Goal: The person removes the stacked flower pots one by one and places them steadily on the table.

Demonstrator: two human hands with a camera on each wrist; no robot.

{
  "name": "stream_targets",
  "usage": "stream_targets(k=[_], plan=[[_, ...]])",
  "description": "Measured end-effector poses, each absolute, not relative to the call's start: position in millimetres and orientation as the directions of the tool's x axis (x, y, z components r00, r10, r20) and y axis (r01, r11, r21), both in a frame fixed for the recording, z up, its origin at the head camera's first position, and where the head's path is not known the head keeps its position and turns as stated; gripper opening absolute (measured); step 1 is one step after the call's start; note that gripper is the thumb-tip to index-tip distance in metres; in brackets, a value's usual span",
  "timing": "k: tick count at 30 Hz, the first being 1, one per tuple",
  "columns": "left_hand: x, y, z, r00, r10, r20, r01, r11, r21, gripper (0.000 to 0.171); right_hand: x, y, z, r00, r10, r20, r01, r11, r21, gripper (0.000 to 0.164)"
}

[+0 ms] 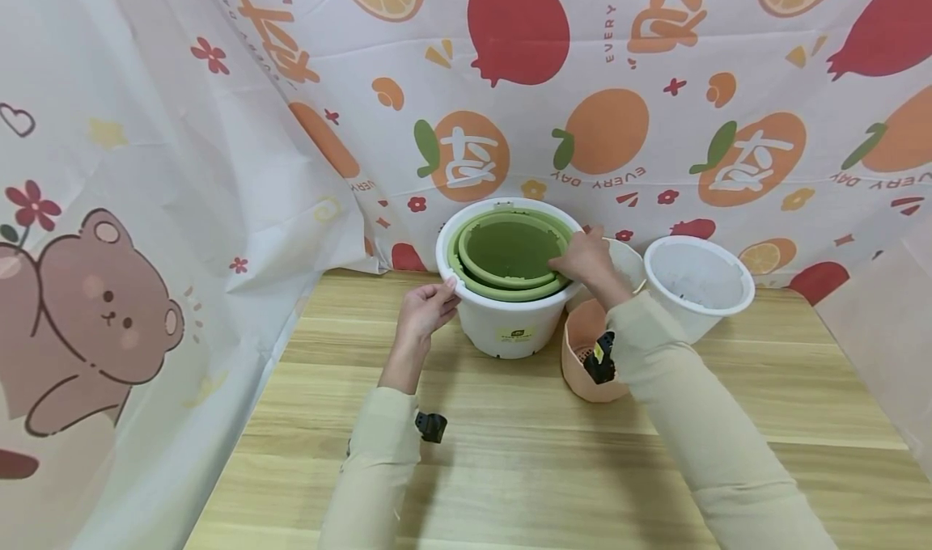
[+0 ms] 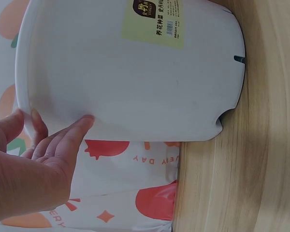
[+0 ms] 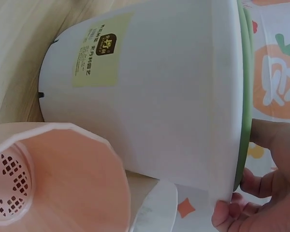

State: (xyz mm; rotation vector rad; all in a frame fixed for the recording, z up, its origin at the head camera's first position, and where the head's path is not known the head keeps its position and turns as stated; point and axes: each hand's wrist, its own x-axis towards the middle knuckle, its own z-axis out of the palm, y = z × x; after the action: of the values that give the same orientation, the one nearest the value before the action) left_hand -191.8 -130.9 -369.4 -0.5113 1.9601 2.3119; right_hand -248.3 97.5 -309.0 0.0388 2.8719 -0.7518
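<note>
While the big pot stands on the table, label facing the person, two green pots sit nested inside it: outer, inner. Left hand pinches the big pot's rim, other fingers against its wall. Right hand curls over green rim at right, a fingertip also on the white rim; cannot tell whether it grips one green pot or both. Peach pot just beside, right; pale pot behind, partly hidden; white pot farther right. Fruit-print sheet behind all.
</note>
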Motion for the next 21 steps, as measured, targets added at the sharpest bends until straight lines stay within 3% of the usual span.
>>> stream_targets(k=[7,21], plan=[[-191.7,-131.0,-369.3,-0.942,-0.161,-0.296,-0.267,-0.18,0.947,0.026,-245.1,93.8,-308.4,-0.984,0.04,-0.172,0.126,0.845,-0.52,0.055],[-191.6,-131.1,-367.3,-0.935,-0.159,-0.318,-0.288,-0.182,0.94,0.028,-243.2,93.3,-308.7,-0.987,0.039,-0.159,0.12,0.832,-0.541,0.051]])
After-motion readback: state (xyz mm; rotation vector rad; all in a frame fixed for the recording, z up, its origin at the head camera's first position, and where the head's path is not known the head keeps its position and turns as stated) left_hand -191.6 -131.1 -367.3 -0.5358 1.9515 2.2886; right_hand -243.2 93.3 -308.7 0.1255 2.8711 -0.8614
